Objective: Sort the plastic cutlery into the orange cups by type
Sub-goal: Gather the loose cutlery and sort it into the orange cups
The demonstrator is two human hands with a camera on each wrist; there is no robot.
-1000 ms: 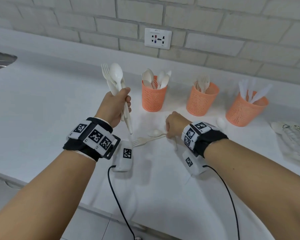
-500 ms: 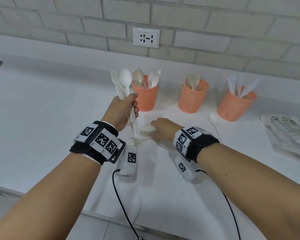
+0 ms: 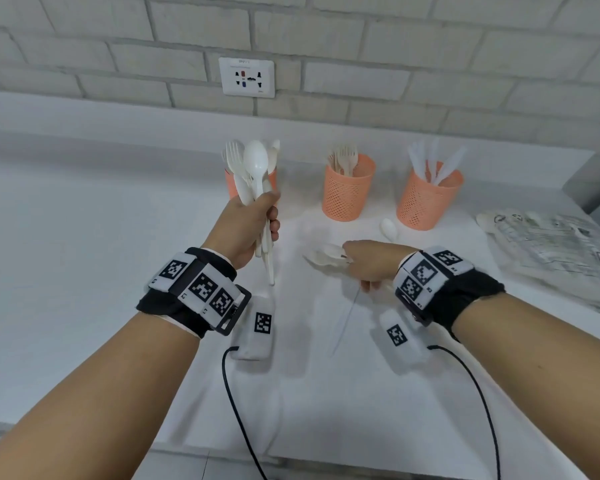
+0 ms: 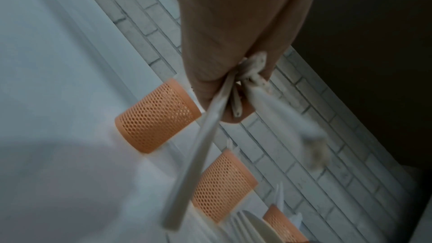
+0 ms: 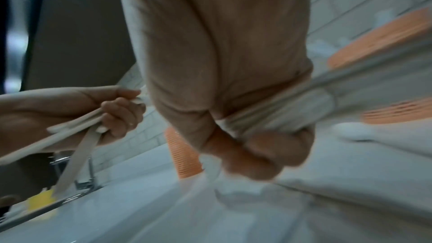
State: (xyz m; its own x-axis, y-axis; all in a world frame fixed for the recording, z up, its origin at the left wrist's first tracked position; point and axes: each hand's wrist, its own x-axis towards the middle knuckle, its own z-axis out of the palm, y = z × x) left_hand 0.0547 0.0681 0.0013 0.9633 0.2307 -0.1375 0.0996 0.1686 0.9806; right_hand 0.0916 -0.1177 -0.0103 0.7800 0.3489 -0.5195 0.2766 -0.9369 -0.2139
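Three orange mesh cups stand in a row on the white tabletop near the brick wall. The left cup is mostly hidden in the head view behind the raised left hand; spoon bowls show above it. The middle cup holds forks, and the right cup holds knives.

A bundle of white cutlery is held upright in the left hand, whose fingers are curled round the handles; a spoon bowl and fork tines stand above the fist, and the handle ends stick out below it. In the left wrist view the handles are seen fanning out from the closed fingers, with the cups lying beyond them.

The right hand is low over the tabletop, in front of the middle and right cups, with its fingers curled round white cutlery. What looks like a spoon bowl projects to the left of the knuckles, and a thin handle tip shows under the wrist; how many pieces are gripped cannot be told, as the right wrist view is badly blurred.

One loose spoon lies on the tabletop just beside the base of the right cup. A crumpled clear plastic bag lies at the right edge. A wall socket is set in the bricks above the left cup.
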